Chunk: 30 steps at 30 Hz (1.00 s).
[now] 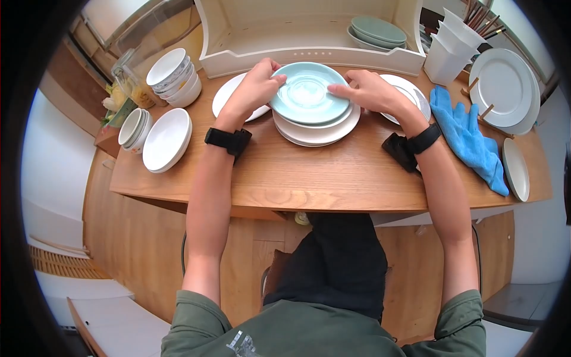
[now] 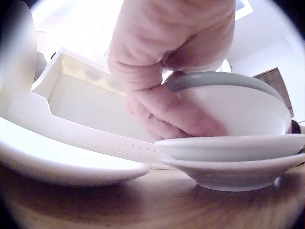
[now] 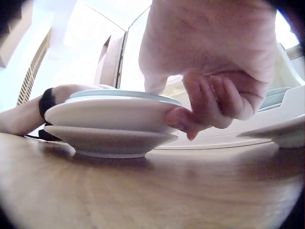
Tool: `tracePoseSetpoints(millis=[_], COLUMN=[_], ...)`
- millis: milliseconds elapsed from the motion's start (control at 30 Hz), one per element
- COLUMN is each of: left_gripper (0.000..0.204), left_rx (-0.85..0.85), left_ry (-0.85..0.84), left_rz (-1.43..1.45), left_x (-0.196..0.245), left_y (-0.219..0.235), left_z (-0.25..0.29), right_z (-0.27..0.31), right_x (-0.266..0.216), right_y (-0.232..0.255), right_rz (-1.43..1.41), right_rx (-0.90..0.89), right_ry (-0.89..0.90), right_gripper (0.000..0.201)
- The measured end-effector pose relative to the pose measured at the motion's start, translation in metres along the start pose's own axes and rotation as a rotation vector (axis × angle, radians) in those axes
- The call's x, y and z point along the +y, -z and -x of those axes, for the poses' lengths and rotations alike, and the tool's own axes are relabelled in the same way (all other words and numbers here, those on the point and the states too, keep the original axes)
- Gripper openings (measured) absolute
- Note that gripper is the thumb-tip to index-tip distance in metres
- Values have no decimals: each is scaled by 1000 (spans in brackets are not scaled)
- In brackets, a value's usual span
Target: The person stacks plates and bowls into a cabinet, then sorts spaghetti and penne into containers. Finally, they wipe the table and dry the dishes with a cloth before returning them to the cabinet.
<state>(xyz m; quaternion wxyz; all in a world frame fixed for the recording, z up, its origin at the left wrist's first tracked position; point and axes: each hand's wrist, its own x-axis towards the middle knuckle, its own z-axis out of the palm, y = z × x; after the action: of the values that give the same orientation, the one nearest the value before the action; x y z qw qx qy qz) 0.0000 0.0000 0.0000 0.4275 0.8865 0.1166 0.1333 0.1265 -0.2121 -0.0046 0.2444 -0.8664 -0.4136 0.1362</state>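
A pale blue-green plate (image 1: 309,110) sits on top of a stack of white plates (image 1: 324,135) in the middle of the table. My left hand (image 1: 260,86) grips its left rim, thumb on top and fingers underneath. In the left wrist view the fingers of the left hand (image 2: 164,102) reach below the tilted plate (image 2: 243,112), above the lower white plates (image 2: 228,152). On the opposite side my right hand (image 1: 375,92) pinches the right edge, thumb over the rim. Curled fingers of the right hand (image 3: 214,81) touch the edge of the pile in the right wrist view.
White plates flank the stack at left (image 1: 223,98) and right (image 1: 395,89). Bowls (image 1: 172,77) stand at the table's left. A cream rack (image 1: 309,56) with green plates (image 1: 377,30) is behind. Blue gloves (image 1: 467,137) and a plate stand with white plates (image 1: 502,86) lie right.
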Motion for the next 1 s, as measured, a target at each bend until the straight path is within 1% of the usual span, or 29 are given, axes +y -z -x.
tracePoseSetpoints(millis=[67, 133, 167, 200, 233, 267, 333, 400, 433, 467, 500, 533, 567, 633, 667, 700, 733, 767, 833, 867, 900, 933, 967, 1000], left_gripper=[26, 28, 28, 30, 32, 32, 35, 36, 36, 36, 36, 37, 37, 38, 38, 39, 40, 40, 43, 43, 44, 48, 48, 47], left_rx=[16, 26, 26, 5, -16, -17, -3, -16, -27, -25, -14, -3, 0, -60, -56, -84, -111, -106, -109, -106, -85, -64, -62, -52], left_ry=[-22, 51, 51, 63, 75, 76, -38, -29, -23, -21, -71, -121, -118, -104, -101, -21, 57, 59, 66, 68, 62, 56, 56, 61], left_rz=[-28, -132, -130, -215, -301, -300, -538, -531, -527, -527, -508, -488, -486, -405, -403, -320, -235, -231, -115, -111, -141, -170, -168, -171], left_x=[4, 12, 14, 16, 16, 14, 9, 6, 6, 1, -5, -7, -9, -5, 2, 9, 15, 15, 14, 15, 17, 19, 17, 13], left_y=[1, 5, 6, 7, 8, 8, 7, 5, 5, 4, 3, 3, 3, 4, 5, 7, 9, 10, 12, 12, 11, 11, 11, 9], left_z=[2, 5, 5, 5, 6, 5, 5, 6, 6, 6, 3, 2, 1, 2, 5, 6, 9, 9, 11, 12, 13, 14, 13, 11], right_z=[5, 5, 2, 0, 1, 2, 2, 0, -1, -1, -1, 0, 1, 3, 5, 6, 4, 3, 2, 1, 0, 1, 1, 0], right_x=[-7, -5, 1, 6, 4, 2, 1, 3, 3, 3, 3, 1, -1, -5, -5, -5, -2, 0, 7, 10, 15, 15, 15, 15], right_y=[3, 3, -1, -4, -2, -1, 0, -1, -3, -4, -5, -4, -3, 0, 2, 4, 4, 7, 15, 19, 22, 26, 28, 28], right_rz=[15, 31, 28, 24, 25, 32, 40, 3, 3, -79, -161, -159, -147, -132, -306, -479, -552, -547, -674, -761, -758, -859, -961, -1032], right_rx=[-21, -40, 14, 68, 68, 58, 46, 87, 84, 87, 90, 89, 119, 146, 136, 125, 121, 116, 184, 209, 206, 253, 302, 392], right_ry=[-1, -5, 74, 154, 153, 138, 122, 148, 150, 120, 89, 91, 108, 130, 95, 58, 41, 44, 45, 25, 27, 10, -7, -32], right_gripper=[64, 63, 60, 59, 59, 56, 53, 46, 46, 42, 39, 39, 36, 33, 30, 28, 25, 25, 22, 18, 18, 17, 16, 13])
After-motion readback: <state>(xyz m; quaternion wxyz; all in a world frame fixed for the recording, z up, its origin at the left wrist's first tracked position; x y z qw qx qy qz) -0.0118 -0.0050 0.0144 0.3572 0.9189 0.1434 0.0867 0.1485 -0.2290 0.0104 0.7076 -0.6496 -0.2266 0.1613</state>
